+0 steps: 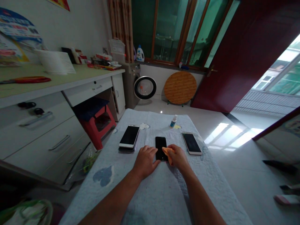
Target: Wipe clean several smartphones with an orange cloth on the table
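A black smartphone lies face up on the pale blue cloth between my hands. My left hand holds its left side, fingers along the edge and thumb at the bottom corner. Pinched in my right hand is an orange cloth, which touches the right part of the screen. To the left, a white smartphone rests on top of another phone. A further white-framed smartphone lies to the right. Beyond the black phone stands a small spray bottle with a white top.
The cloth-covered table fills the near middle. Left is a desk with a paper roll and red-handled tool; a red stool sits below. Behind are a washing machine with its door open and a round wooden board.
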The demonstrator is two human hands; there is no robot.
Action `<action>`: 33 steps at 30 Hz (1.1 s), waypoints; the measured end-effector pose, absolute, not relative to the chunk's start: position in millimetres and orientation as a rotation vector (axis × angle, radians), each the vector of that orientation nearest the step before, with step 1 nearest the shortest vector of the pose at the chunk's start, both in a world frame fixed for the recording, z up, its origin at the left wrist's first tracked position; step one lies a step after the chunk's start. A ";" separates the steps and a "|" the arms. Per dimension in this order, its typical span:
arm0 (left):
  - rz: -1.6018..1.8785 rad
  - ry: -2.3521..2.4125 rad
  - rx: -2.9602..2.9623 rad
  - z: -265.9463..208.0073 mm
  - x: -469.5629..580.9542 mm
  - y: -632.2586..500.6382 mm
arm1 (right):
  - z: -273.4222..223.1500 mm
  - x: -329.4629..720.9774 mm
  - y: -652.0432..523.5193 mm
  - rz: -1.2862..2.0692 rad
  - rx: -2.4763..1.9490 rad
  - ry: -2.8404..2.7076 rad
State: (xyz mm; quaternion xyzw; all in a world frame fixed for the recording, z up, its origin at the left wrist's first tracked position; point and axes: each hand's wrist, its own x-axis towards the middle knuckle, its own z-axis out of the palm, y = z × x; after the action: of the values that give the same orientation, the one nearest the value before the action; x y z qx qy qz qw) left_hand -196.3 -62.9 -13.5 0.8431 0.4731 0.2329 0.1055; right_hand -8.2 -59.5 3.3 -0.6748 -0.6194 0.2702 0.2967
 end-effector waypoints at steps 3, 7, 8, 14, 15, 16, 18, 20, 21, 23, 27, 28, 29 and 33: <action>0.673 1.364 2.514 -12.7 -194.2 -62.9 | -2.1 -6.0 -57.6 0.752 -1.752 -1.596; 0.666 1.386 2.512 -9.1 -191.7 -62.1 | -8.5 -1.8 -56.0 0.854 -1.671 -1.441; 0.661 1.397 2.514 -8.5 -191.1 -61.7 | -8.7 -1.4 -56.0 0.889 -1.638 -1.393; 0.679 1.472 2.512 -4.8 -188.1 -61.5 | -1.9 -10.7 -60.7 1.145 -1.344 -1.196; 0.690 1.482 2.505 -3.8 -187.9 -61.9 | -0.7 -13.7 -61.7 1.175 -1.302 -1.199; 0.699 1.493 2.495 -3.0 -187.9 -62.3 | 0.4 -16.5 -62.5 1.196 -1.271 -1.207; 0.714 1.516 2.459 -2.5 -187.9 -63.0 | 2.3 -21.4 -63.4 1.221 -1.236 -1.230; 0.748 1.526 2.379 -4.1 -188.1 -63.0 | 3.8 -24.5 -63.5 1.241 -1.216 -1.242; 0.779 1.516 2.323 -5.5 -188.2 -62.8 | 4.5 -25.3 -63.4 1.249 -1.210 -1.245; 0.861 1.492 2.227 -8.3 -188.6 -62.4 | 5.2 -25.8 -62.9 1.250 -1.200 -1.244; 0.922 1.523 2.086 -8.7 -189.5 -62.0 | 3.0 -23.1 -61.9 1.218 -1.186 -1.210; 0.929 1.528 2.052 -7.7 -189.5 -61.9 | 1.7 -21.9 -61.5 1.221 -1.180 -1.192; 0.940 1.530 2.011 -6.6 -189.5 -61.7 | 0.3 -20.8 -61.0 1.227 -1.175 -1.176; 0.986 1.433 1.771 -4.5 -188.4 -60.5 | -4.6 -17.6 -58.5 1.167 -1.179 -1.156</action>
State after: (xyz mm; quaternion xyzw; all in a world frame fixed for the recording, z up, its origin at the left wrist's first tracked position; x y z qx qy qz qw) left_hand -188.4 -60.5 -4.5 0.6751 0.5460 0.3759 0.3237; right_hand -17.6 -58.5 -4.6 -0.4940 -0.4843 0.4893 0.5311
